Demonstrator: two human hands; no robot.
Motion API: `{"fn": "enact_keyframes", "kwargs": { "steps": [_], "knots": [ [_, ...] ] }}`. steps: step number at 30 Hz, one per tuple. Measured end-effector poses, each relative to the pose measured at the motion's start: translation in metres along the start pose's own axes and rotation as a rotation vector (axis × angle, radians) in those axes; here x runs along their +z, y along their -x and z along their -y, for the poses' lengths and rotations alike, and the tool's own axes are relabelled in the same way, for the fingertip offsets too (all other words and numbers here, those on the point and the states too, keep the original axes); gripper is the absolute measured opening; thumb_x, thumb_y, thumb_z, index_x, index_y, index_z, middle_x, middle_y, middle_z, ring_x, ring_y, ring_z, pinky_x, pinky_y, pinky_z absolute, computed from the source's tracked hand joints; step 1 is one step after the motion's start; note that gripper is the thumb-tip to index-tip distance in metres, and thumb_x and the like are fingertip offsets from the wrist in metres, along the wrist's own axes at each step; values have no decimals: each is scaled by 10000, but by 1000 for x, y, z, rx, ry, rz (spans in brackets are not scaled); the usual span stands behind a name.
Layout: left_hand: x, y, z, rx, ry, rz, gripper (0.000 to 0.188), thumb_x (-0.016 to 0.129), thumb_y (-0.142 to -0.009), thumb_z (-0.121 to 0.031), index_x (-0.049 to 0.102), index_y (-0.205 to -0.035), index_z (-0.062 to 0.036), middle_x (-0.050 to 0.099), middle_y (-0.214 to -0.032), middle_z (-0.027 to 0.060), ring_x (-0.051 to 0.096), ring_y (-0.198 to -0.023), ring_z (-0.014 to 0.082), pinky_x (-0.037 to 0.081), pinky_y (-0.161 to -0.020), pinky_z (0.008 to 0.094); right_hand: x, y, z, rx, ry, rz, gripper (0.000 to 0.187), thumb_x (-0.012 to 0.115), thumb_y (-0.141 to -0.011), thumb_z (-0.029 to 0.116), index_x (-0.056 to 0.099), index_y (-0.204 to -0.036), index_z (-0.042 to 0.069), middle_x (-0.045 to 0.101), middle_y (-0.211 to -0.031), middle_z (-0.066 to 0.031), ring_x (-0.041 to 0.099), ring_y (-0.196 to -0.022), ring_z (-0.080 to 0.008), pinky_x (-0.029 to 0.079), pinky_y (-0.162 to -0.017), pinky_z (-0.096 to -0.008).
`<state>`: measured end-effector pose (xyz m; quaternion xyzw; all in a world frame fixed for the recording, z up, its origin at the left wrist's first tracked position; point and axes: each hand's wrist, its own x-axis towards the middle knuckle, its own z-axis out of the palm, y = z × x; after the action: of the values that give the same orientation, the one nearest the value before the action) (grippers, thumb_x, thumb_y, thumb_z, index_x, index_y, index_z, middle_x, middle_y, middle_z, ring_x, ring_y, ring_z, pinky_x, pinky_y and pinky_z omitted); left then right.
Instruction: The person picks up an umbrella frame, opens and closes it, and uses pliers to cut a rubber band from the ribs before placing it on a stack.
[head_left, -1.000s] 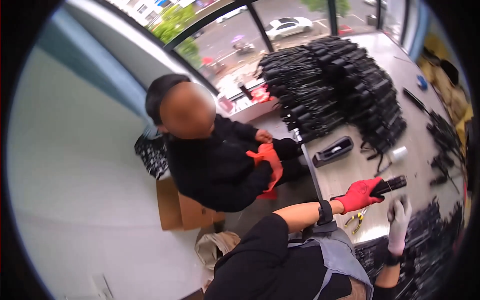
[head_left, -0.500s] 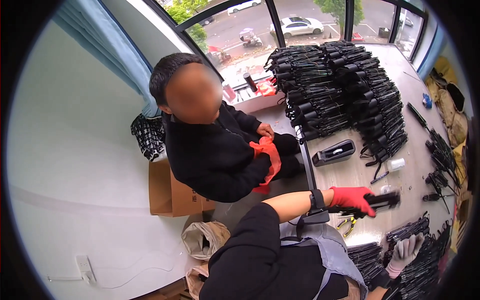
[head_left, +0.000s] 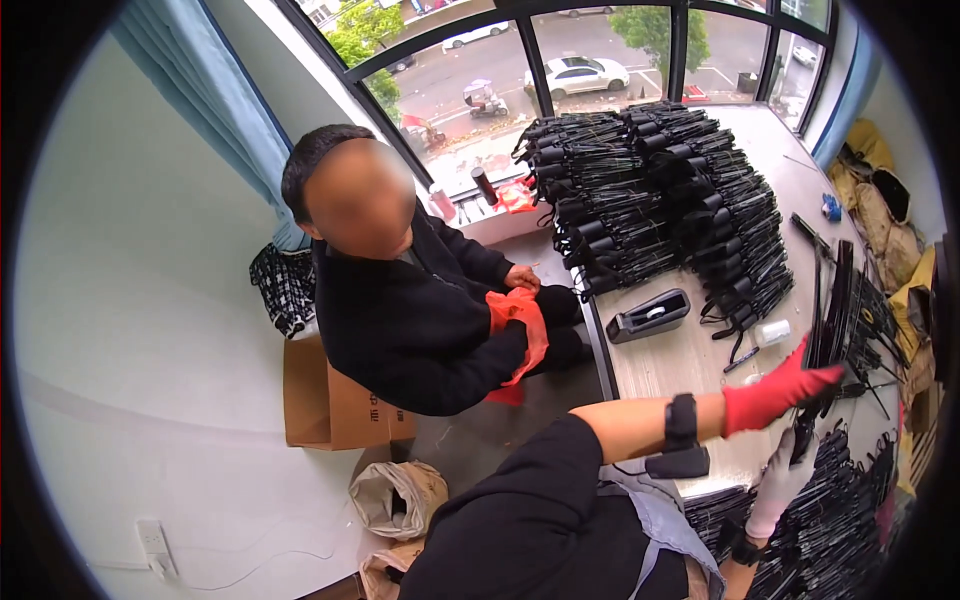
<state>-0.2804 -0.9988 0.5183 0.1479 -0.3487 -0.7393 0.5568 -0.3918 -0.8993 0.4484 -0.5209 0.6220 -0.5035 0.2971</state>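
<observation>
My left hand [head_left: 785,392], in a red glove, is closed around a black folding umbrella frame [head_left: 832,305]. Its dark ribs and shaft stretch away from me, past the glove. Just below, my right hand [head_left: 782,482] in a pale glove grips the black lower end [head_left: 802,438] of what seems the same frame; the spot between the gloves is partly hidden and blurred. Beneath my right hand lie rows of similar umbrella frames [head_left: 835,510]. More loose frames [head_left: 872,325] lie beyond, at the table's right side.
A high stack of umbrella frames [head_left: 650,190] fills the table's far part. Nearer stand a black tape dispenser [head_left: 648,316], a white bottle [head_left: 772,333] and a pen [head_left: 740,360]. A seated person [head_left: 420,300] is at the left, by a cardboard box [head_left: 330,400] and sacks [head_left: 395,500].
My left hand has moved right with the umbrella frame, which now points away from me. My right hand has risen from the near rows to its lower end. The view has shifted slightly.
</observation>
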Motion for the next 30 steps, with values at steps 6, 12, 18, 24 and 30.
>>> {"fn": "enact_keyframes", "kwargs": {
  "steps": [6,12,18,24,30],
  "knots": [
    [-3,-24,3,-285,268,120,368,648,-887,-303,546,-1156,-73,588,-859,-25,553,-718,72,466,-670,238,10,-3,2,-178,-168,-199,236,505,-996,269,538,-1044,40,522,-704,8,415,-508,-49,293,-439,-205],
    [23,-15,6,-234,215,140,260,642,-877,-261,519,-1013,-76,549,-775,-16,537,-622,90,445,-555,256,-2,8,31,220,-561,15,255,468,-1006,325,526,-1013,77,531,-730,2,422,-534,-45,294,-469,-191],
    [21,-21,22,-167,147,41,248,636,-874,-254,511,-986,-72,534,-761,-15,523,-611,85,436,-543,258,-2,-1,16,162,-526,-69,255,450,-1011,335,520,-988,92,523,-717,12,394,-517,-44,272,-459,-193],
    [24,-30,39,-48,13,17,251,633,-869,-236,508,-995,-59,523,-736,-9,511,-609,78,435,-542,257,6,-9,-11,-2,-308,-272,318,441,-1010,333,531,-1059,32,510,-733,-3,408,-564,-78,297,-495,-212],
    [60,-44,12,-133,-29,8,329,640,-845,-235,498,-1064,-34,512,-699,-4,512,-626,108,458,-595,272,-46,-33,-35,-67,-185,-210,418,447,-994,274,505,-1231,-65,563,-963,-80,525,-813,-154,416,-737,-270]
  ]
}}
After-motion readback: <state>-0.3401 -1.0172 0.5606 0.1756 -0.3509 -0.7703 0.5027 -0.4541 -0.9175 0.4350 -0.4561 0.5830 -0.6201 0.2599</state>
